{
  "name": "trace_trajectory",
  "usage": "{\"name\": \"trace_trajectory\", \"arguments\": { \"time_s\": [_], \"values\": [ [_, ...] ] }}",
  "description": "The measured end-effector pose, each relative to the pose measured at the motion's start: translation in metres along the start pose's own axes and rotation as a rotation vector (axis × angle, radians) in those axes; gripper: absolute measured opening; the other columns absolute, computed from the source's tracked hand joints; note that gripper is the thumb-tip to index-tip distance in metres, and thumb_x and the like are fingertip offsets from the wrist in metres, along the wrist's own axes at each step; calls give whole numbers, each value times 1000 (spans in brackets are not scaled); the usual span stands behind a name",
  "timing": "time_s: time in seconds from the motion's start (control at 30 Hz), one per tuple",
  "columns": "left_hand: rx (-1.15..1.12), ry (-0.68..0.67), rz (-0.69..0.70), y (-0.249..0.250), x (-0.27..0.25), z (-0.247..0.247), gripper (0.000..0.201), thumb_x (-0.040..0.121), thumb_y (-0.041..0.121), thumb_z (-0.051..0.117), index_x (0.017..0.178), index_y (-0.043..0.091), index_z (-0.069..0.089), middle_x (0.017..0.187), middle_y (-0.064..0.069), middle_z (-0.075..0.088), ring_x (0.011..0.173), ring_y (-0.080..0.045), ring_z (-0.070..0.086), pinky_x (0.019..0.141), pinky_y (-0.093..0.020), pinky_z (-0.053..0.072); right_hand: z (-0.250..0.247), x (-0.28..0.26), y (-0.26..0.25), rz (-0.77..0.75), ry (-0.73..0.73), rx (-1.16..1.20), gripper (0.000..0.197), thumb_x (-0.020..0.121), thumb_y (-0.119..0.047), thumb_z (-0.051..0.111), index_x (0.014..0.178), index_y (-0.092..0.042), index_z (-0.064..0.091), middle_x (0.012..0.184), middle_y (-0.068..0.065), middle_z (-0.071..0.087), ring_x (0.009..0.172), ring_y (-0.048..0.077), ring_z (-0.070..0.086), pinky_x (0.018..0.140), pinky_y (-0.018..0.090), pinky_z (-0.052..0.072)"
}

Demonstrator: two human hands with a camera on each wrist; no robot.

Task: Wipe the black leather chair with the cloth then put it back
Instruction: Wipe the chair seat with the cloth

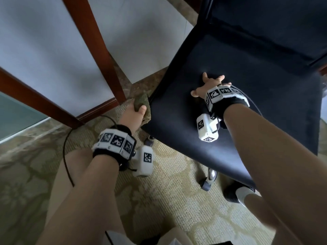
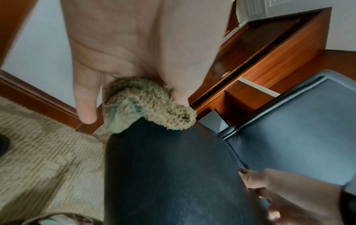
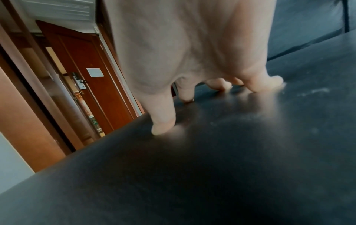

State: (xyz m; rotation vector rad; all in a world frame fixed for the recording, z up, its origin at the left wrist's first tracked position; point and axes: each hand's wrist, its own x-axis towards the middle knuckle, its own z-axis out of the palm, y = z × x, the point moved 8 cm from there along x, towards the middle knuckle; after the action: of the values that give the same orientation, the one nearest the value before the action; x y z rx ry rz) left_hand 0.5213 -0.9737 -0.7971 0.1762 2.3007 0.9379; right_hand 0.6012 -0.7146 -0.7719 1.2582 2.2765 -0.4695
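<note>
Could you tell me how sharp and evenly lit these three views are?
Head view: fairly sharp, wide-angle bending of the wood trim. Left wrist view: cloth crisp, right hand blurred and dim. Right wrist view: soft glare on the chair seat beside the fingers, dark shadow in the foreground, doorway smeared.
</note>
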Motion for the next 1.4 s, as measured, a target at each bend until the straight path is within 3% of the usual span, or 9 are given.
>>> {"name": "trace_trajectory", "arguments": {
  "time_s": [0.1,0.2,0.33,0.43,0.57,0.77,1.1,1.3,1.4],
  "values": [
    [-69,3,-36,-12,3,-2,48,98,36,41,140,13,36,133,-14,51,118,-33,51,101,-44,41,-1,1,-2,14,3,-1,89,82,-54,57,146,-39,-3,153,19,-17,135,55,-8,108,62,9],
    [0,18,-29,-9,10,-6,48,100,31,39,142,10,33,137,-15,47,125,-33,44,103,-36,34,-1,0,-3,27,5,18,87,84,-55,54,146,-39,-4,153,17,-18,135,53,-10,109,61,8],
    [59,11,20,1,19,-11,47,99,32,40,140,9,37,136,-15,48,126,-32,43,101,-35,32,-3,-3,-1,20,14,37,85,84,-55,54,146,-41,-3,154,15,-17,136,51,-9,109,60,10],
    [187,-10,129,18,23,-13,55,99,33,41,147,15,23,138,-16,47,125,-33,44,101,-36,33,-4,-4,-1,12,17,17,86,83,-59,53,146,-41,-3,154,15,-17,136,52,-8,109,59,11],
    [382,-139,222,37,31,-9,62,99,37,38,150,24,6,139,-15,46,119,-32,50,94,-33,38,-3,-8,3,-15,7,24,84,84,-59,52,146,-42,-3,154,13,-18,137,49,-9,111,59,9],
    [473,-194,280,52,36,-6,60,99,34,39,150,17,13,147,-11,37,131,-28,40,102,-29,31,2,-11,5,-46,-3,25,81,86,-58,51,146,-43,-2,154,12,-18,137,49,-10,112,58,7],
    [683,-238,363,96,54,16,61,99,35,40,150,13,14,154,-10,24,139,-27,27,110,-34,25,3,-19,9,-98,-36,-57,81,89,-53,49,145,-40,-8,153,14,-20,136,52,-10,111,58,12],
    [740,-266,383,114,51,29,60,99,34,41,149,13,15,149,-13,33,133,-29,36,106,-32,28,11,-24,20,-159,-48,-50,79,90,-51,50,145,-43,-7,153,10,-23,137,47,-15,110,57,20],
    [691,-225,334,113,52,36,67,99,35,42,151,16,3,149,-16,32,131,-31,39,105,-35,31,14,-25,25,-198,-30,-51,78,89,-51,50,144,-45,-6,153,8,-23,138,45,-16,111,56,19]
  ]
}}
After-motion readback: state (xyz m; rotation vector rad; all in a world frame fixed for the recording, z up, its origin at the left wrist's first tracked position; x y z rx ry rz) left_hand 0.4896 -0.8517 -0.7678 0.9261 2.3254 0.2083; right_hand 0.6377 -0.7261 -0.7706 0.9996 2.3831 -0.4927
